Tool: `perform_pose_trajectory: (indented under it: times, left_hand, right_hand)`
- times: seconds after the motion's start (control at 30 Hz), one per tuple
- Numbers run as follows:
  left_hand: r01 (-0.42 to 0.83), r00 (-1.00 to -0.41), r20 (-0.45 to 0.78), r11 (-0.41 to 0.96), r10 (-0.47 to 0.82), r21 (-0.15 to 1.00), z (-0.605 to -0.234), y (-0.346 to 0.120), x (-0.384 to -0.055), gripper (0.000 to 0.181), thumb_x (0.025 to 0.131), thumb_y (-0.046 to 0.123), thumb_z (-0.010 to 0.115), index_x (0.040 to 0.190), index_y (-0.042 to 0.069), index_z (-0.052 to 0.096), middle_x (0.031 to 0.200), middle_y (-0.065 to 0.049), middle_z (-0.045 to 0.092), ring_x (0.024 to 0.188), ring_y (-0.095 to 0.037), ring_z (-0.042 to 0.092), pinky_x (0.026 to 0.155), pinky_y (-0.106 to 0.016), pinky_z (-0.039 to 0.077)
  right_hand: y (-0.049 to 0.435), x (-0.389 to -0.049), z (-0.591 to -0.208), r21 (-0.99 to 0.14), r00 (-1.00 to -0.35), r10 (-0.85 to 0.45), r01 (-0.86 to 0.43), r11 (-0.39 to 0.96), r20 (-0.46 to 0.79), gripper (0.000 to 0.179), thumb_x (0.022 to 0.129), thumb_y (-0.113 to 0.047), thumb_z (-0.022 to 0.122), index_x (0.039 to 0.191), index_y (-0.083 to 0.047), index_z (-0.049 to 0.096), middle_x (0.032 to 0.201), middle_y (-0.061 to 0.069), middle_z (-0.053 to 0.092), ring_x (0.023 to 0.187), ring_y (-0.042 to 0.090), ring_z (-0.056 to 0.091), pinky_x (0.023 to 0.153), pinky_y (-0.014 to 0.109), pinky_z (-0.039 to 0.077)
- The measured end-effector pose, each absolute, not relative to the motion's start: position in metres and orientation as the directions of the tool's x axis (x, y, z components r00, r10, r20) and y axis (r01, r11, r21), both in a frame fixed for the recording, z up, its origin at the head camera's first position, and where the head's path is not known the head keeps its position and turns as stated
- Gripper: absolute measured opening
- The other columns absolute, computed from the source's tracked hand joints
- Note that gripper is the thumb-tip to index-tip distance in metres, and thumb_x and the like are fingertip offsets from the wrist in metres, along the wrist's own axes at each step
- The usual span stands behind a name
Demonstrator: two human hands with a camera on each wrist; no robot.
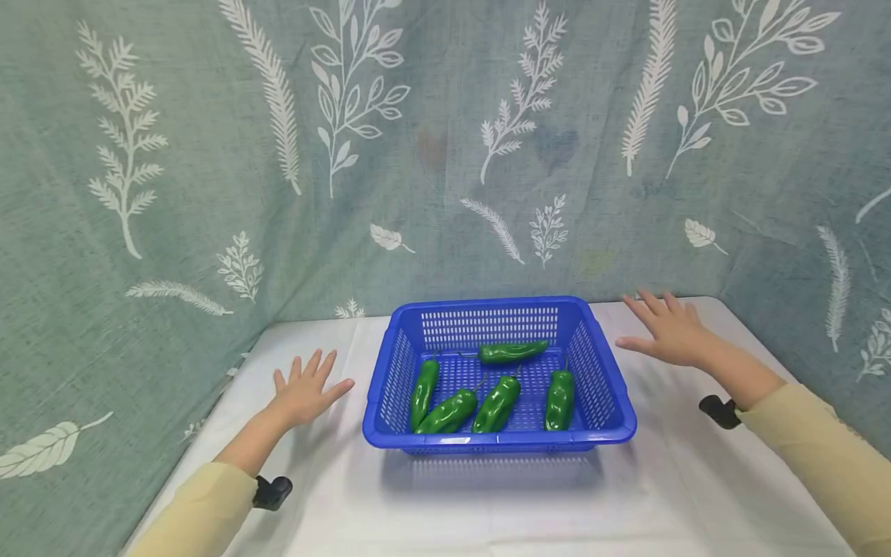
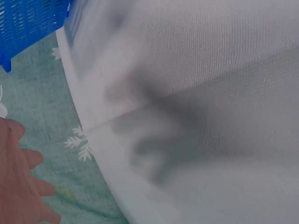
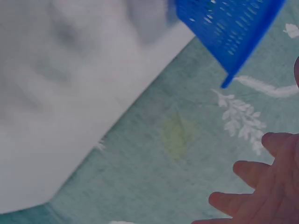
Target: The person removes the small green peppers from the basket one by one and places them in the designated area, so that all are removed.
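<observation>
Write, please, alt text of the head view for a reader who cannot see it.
Five green peppers lie in a blue basket on a white table, between a person's left hand and right hand, both outspread and neither touching the basket. Behind the table hangs a grey-green cloth with white leaf patterns.

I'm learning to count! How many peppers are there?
5, all in the basket: back pepper, left pepper, right pepper, two front-middle peppers. The front rim could hide more.
</observation>
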State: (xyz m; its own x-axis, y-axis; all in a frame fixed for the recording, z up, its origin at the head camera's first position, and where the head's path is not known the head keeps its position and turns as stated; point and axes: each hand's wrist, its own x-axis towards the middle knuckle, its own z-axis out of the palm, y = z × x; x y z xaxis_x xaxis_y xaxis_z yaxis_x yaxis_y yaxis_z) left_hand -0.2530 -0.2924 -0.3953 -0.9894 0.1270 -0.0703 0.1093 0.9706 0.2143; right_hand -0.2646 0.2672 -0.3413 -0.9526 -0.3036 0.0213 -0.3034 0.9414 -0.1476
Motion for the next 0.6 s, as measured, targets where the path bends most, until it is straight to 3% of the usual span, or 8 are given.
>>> perform_pose_trajectory:
  times: [0.13,0.4,0.6]
  left_hand:
    - [0.157,-0.984,-0.039,0.946,0.175,0.284,-0.392,-0.285,-0.250,0.082,0.090,0.059,0.034,0.145,0.001,0.016,0.147,-0.029,0.011,0.129,-0.057,-0.001,0.095,-0.073,-0.008]
    - [0.261,-0.963,0.059,0.863,0.262,0.433,-0.399,-0.277,-0.245,0.071,0.094,0.045,0.039,0.145,0.001,0.016,0.145,-0.028,0.022,0.131,-0.054,0.013,0.097,-0.073,0.003]
    - [0.365,-0.922,0.140,0.689,0.362,0.626,-0.404,-0.268,-0.250,0.066,0.096,0.031,0.044,0.146,0.002,0.012,0.145,-0.028,0.024,0.132,-0.046,0.020,0.102,-0.065,0.017]
  right_hand:
    - [0.259,-0.268,-0.329,-0.114,-0.938,-0.342,-0.347,0.931,0.059,0.082,0.087,-0.056,0.047,0.143,-0.002,0.022,0.146,0.030,0.015,0.127,0.057,0.015,0.096,0.073,0.012]
    - [0.234,-0.275,-0.310,-0.155,-0.904,-0.421,-0.428,0.891,0.073,0.082,0.087,-0.052,0.052,0.144,-0.002,0.021,0.146,0.029,0.015,0.129,0.053,0.015,0.099,0.069,0.014]
    - [0.217,-0.284,-0.303,-0.203,-0.878,-0.472,-0.477,0.855,0.072,0.081,0.087,-0.050,0.052,0.145,-0.003,0.021,0.147,0.028,0.016,0.130,0.051,0.018,0.101,0.066,0.016]
